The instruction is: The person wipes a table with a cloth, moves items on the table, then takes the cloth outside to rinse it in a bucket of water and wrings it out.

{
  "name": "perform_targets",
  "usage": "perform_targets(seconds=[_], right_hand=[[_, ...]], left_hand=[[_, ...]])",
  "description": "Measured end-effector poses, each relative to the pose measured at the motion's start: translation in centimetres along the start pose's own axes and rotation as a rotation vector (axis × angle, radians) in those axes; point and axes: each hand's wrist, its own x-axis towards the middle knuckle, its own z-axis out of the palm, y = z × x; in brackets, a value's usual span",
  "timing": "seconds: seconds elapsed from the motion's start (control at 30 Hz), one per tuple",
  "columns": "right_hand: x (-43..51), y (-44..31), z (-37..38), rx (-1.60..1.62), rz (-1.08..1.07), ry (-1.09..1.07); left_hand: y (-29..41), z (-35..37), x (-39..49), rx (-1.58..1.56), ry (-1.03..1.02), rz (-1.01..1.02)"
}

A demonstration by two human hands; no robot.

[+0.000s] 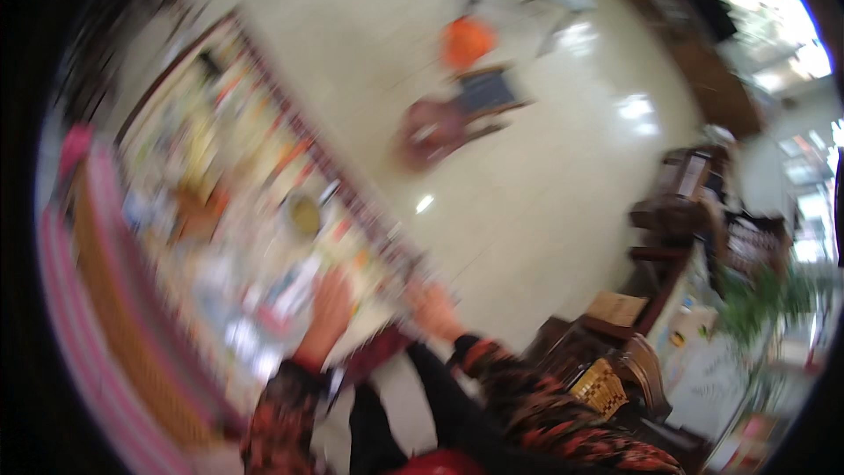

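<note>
The picture is blurred by motion. A long table (369, 257) with a patterned cover and a dark red edge runs away to the upper left. My left hand (331, 300) is over the table's near end, beside a white and pink packet (287, 297); its fingers are too blurred to tell if it holds anything. At the table's right edge is my right hand (432, 307), also blurred, its grip unclear. Farther along the table a round container (303, 214) with yellowish contents stands among scattered items, with a brown thing (198, 211) to its left.
A pink-striped bench or sofa (125, 316) flanks the table on the left. On the tiled floor are a reddish-brown round stool (432, 132) and an orange object (468, 43). Dark wooden furniture (666, 297), a woven basket (599, 389) and a green plant (765, 297) are at right.
</note>
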Motion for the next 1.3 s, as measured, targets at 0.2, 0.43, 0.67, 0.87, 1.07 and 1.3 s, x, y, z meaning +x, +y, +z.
perform_targets(seconds=[0.2, 0.43, 0.67, 0.87, 1.07, 1.3], right_hand=[[-0.7, -1.1, -0.7, 0.164, 0.126, 0.238], [5.8, -2.5, -2.7, 0.161, 0.171, 0.309], [12.2, -6.5, -2.9, 0.105, 0.159, 0.376], [13.4, -8.1, -3.0, 0.096, 0.053, 0.344], [9.3, -10.0, -1.9, 0.120, -0.158, 0.208], [5.4, -5.7, -2.1, 0.149, -0.287, 0.021]], left_hand=[[-0.6, -0.8, 0.2, 0.242, 0.050, 0.055], [0.3, -2.7, 0.4, 0.302, -0.069, -0.039], [1.1, -2.3, -3.5, 0.219, -0.089, -0.006], [1.2, -1.7, -7.2, 0.108, -0.056, 0.003], [0.6, -2.0, -9.9, 0.052, -0.079, -0.029], [3.0, -6.8, -6.0, -0.186, 0.074, -0.032]])
